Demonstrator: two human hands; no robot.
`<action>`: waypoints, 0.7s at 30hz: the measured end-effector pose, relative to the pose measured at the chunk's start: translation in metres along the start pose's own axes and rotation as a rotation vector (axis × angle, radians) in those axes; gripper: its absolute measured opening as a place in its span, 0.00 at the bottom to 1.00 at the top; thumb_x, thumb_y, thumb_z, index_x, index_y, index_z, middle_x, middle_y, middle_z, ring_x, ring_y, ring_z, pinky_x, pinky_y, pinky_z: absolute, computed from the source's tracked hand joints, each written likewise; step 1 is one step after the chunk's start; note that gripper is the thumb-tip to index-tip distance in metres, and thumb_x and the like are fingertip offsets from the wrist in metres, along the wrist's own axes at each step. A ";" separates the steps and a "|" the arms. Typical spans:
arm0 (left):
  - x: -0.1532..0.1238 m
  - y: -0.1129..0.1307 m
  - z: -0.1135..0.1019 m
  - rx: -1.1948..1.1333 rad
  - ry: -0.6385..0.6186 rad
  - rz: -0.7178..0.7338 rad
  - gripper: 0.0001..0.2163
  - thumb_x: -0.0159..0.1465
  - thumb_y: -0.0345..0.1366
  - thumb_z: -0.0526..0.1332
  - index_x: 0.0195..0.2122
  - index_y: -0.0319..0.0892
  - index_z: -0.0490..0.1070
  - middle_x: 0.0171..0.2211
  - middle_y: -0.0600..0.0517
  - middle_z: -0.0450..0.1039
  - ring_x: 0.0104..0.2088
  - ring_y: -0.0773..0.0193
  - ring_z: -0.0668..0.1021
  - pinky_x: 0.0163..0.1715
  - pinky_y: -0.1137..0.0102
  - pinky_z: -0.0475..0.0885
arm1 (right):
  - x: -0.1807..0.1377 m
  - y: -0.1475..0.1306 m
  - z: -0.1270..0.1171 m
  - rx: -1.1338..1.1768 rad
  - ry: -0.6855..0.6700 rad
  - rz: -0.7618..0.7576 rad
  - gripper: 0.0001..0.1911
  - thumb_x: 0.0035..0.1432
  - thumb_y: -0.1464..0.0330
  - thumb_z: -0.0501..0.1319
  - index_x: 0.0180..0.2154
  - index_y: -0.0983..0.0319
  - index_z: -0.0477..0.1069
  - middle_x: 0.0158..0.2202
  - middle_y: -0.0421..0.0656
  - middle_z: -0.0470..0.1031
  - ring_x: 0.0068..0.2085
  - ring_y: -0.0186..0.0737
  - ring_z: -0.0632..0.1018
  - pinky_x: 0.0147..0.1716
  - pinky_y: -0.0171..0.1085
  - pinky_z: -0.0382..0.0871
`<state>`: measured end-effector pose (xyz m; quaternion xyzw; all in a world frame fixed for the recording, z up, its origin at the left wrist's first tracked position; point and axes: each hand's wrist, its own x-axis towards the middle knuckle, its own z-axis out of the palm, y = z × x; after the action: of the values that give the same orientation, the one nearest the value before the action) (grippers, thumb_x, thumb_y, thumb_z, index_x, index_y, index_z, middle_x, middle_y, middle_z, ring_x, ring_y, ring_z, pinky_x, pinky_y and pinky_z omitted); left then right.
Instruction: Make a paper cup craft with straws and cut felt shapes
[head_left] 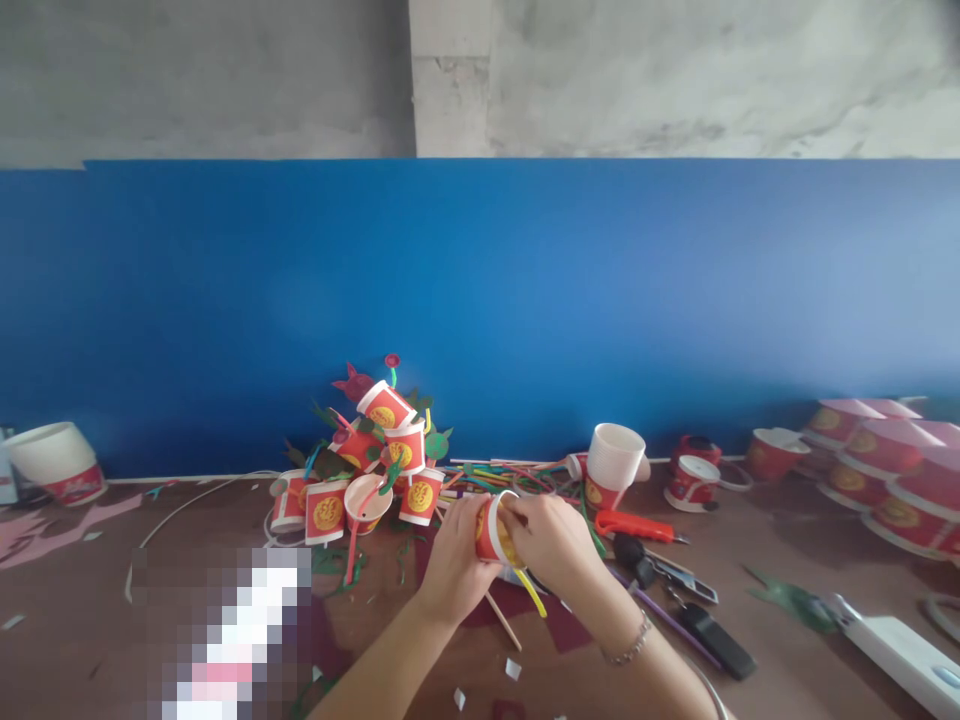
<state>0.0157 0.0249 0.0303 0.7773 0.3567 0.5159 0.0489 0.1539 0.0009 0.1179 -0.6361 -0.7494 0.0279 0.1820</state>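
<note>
A pile of decorated red-and-white cups [326, 512] stands on a brown table [67, 620] at left. To its right, a person's left hand [452, 552] grips a red paper cup [485, 536], tilted between both hands with its rim toward the right. The right hand [553, 538] bunches its fingers at the mouth, their hold hidden, above a yellow straw [534, 595]; farther right lies an orange utility knife [636, 526].
</note>
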 end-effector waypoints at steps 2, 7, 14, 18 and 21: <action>0.000 -0.001 0.000 -0.004 -0.010 0.001 0.29 0.50 0.21 0.60 0.53 0.43 0.57 0.43 0.45 0.69 0.44 0.53 0.74 0.44 0.57 0.71 | 0.000 -0.001 0.001 0.005 0.016 0.014 0.14 0.61 0.67 0.53 0.26 0.59 0.74 0.27 0.43 0.79 0.29 0.37 0.76 0.25 0.33 0.51; -0.002 -0.002 0.000 -0.046 -0.038 -0.015 0.30 0.50 0.22 0.62 0.54 0.43 0.56 0.46 0.43 0.69 0.47 0.51 0.73 0.47 0.55 0.70 | 0.000 -0.006 0.002 0.027 0.019 0.036 0.16 0.61 0.67 0.52 0.25 0.59 0.74 0.26 0.44 0.78 0.28 0.37 0.75 0.25 0.34 0.51; -0.004 -0.004 0.002 -0.100 -0.080 -0.052 0.30 0.50 0.23 0.63 0.55 0.43 0.58 0.47 0.43 0.69 0.49 0.50 0.72 0.50 0.53 0.68 | 0.002 -0.006 0.004 0.048 0.019 0.041 0.16 0.59 0.69 0.53 0.24 0.60 0.74 0.26 0.45 0.78 0.28 0.37 0.74 0.25 0.34 0.50; -0.005 -0.002 0.004 -0.116 -0.085 -0.042 0.29 0.51 0.23 0.63 0.54 0.42 0.59 0.47 0.42 0.69 0.49 0.51 0.72 0.49 0.54 0.69 | 0.001 -0.008 0.006 0.050 0.021 0.050 0.14 0.57 0.72 0.53 0.23 0.61 0.73 0.25 0.45 0.78 0.26 0.36 0.73 0.25 0.33 0.50; -0.006 -0.001 0.004 -0.135 -0.102 -0.041 0.29 0.51 0.23 0.63 0.54 0.42 0.60 0.46 0.43 0.69 0.48 0.51 0.72 0.48 0.55 0.69 | 0.001 -0.008 0.008 0.046 0.036 0.064 0.14 0.56 0.72 0.53 0.22 0.61 0.72 0.25 0.46 0.77 0.25 0.36 0.72 0.25 0.34 0.51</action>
<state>0.0176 0.0235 0.0236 0.7899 0.3343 0.4974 0.1298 0.1438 0.0022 0.1130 -0.6556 -0.7245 0.0392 0.2091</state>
